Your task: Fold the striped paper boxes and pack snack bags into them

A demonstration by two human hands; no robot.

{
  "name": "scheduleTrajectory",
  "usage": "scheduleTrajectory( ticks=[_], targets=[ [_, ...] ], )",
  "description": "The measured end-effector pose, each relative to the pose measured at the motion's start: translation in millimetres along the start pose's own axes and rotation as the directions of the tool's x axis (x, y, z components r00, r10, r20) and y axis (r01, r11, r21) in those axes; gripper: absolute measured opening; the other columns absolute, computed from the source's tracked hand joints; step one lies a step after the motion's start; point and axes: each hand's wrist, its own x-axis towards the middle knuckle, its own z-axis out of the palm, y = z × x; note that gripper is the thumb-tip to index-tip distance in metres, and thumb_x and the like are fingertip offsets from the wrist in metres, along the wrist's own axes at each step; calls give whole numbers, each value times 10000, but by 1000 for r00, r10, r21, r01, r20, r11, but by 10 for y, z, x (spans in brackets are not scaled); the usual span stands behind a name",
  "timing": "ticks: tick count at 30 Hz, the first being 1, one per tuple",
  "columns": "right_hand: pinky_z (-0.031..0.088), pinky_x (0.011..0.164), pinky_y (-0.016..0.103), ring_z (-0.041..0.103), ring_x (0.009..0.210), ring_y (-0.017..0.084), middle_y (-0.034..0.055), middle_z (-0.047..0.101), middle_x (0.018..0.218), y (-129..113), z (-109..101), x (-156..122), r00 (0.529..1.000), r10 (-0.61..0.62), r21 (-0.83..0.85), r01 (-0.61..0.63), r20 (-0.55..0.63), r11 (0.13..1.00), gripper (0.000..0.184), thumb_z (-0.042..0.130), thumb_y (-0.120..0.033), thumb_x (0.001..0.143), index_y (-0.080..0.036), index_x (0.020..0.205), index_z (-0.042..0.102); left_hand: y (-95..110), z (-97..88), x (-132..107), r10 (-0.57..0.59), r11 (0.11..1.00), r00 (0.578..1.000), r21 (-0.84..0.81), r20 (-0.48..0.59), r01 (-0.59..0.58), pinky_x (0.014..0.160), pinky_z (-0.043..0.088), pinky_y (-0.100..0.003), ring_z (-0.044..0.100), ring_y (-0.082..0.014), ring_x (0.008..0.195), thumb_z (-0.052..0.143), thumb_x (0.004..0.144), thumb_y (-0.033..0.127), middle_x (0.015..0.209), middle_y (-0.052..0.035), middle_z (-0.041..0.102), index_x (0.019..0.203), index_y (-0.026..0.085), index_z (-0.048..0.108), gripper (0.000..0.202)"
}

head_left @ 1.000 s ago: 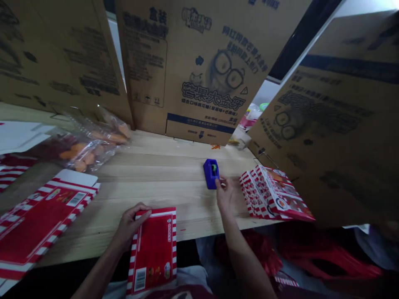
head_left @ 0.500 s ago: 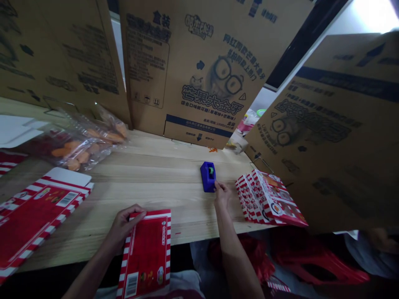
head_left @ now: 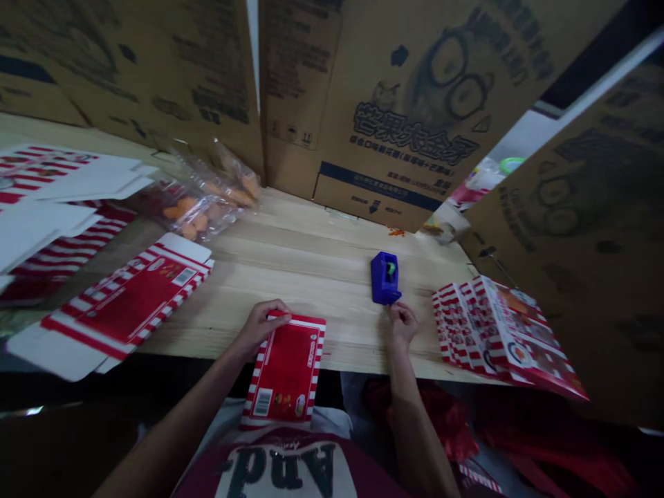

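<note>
My left hand grips the top left corner of a red candy box with a striped border and a barcode, its thumb lying over the front. The box rests against the table's front edge, over my lap. A blue tape dispenser with a small greenish roll stands on the table to the right. At its near end, the fingers of my right hand are pinched together, close to the cutting edge. Whatever is between those fingertips is too small to see.
Several striped boxes stand at the table's right edge. On the left lie a flattened box, more cartons and clear bags of orange candies. Large cardboard sheets wall off the back. Orange crumbs lie near them.
The view has turned down and left. My right hand has drawn slightly toward me from the dispenser's side to below its near end. My left hand still holds the box.
</note>
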Motion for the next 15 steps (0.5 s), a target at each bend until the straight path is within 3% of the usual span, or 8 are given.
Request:
scheduleTrajectory(
  ticks=[3,5,6,8,9,10,12,15],
  targets=[
    [490,702,339,509,773,164,32,536,849,-249,81,-72,997,23,18,-24,76,1000,273,651,-432,677,-176,633,567,-22,23,14,-15,1000,1000,-2,-14,15,637,407,-224,536,-135,667,684,701,331,702,8,581,694,145,603,203],
    [494,679,321,535,763,164,41,562,863,-527,254,-129,933,20,-10,-18,359,1000,249,669,-409,708,-174,653,608,-23,50,27,-21,1000,1000,-1,-1,21,624,400,-223,533,-132,649,669,709,321,690,9,581,697,142,606,189],
    [489,679,308,547,777,166,50,576,878,-682,377,-158,807,7,-43,22,590,999,240,666,-392,736,-172,651,619,-17,70,37,-20,1000,1000,2,10,20,621,397,-223,530,-130,643,664,711,313,685,10,582,698,142,609,180],
    [457,666,276,554,768,158,53,590,842,-982,664,-210,341,-9,-57,185,940,981,259,623,-367,806,-170,639,609,5,120,66,-10,1000,999,12,33,10,627,393,-222,527,-127,643,662,708,297,680,12,586,695,141,616,163],
    [439,651,261,548,748,149,47,588,821,-1108,811,-235,126,-2,-30,255,992,967,260,606,-351,827,-167,643,603,18,147,82,-3,1000,999,19,44,3,631,392,-222,527,-127,646,665,703,292,675,12,588,689,140,620,158],
    [416,628,248,535,714,137,37,580,784,-1211,949,-260,-35,15,-3,323,999,946,254,605,-330,833,-163,643,594,31,171,98,3,1000,999,25,54,-4,633,391,-223,528,-128,647,669,697,288,669,12,590,681,140,622,156],
    [361,587,231,495,649,117,19,558,732,-1341,1170,-312,-205,77,35,494,976,869,230,643,-283,810,-153,634,577,53,203,119,13,999,998,35,62,-15,639,392,-225,536,-132,652,677,684,283,660,10,598,668,138,623,156],
    [297,567,231,465,622,115,15,546,682,-1386,1336,-384,-214,186,28,725,959,688,234,714,-252,758,-144,616,563,67,200,115,18,999,999,46,51,-21,631,394,-226,543,-133,645,677,682,284,652,8,604,664,138,617,159]
  ],
)
